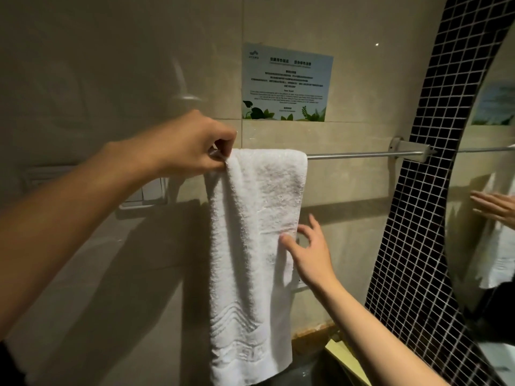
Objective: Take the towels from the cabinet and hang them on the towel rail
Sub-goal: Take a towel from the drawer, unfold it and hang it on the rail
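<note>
Forearm first, coming in from the lower left: my left hand (192,146) is up at the top corner of the white towel (253,232), fingers curled and pinching the fold where the cloth goes over the towel rail (362,155). I judge I am holding it there to keep the towel from sliding along the bar while the lower part gets straightened. Behind that arm a wall switch plate (145,195) shows pale on the tile.

The towel is draped over the left part of the rail and hangs straight down, its woven wavy border near the bottom hem. Above it a printed notice (287,82) is stuck to the wall. My right hand (306,252) is at the towel's right edge, about midway down, fingers spread and relaxed, thumb touching the cloth, gripping nothing; I read it as smoothing or steadying the hanging side. Right of it, the rail runs bare to its bracket beside the dark mosaic strip (434,190), then the mirror (490,176) with the hand and towel reflected.

Count: one towel in view, one rail, two hands. No cabinet is visible, so I cannot tell whether more towels remain.
</note>
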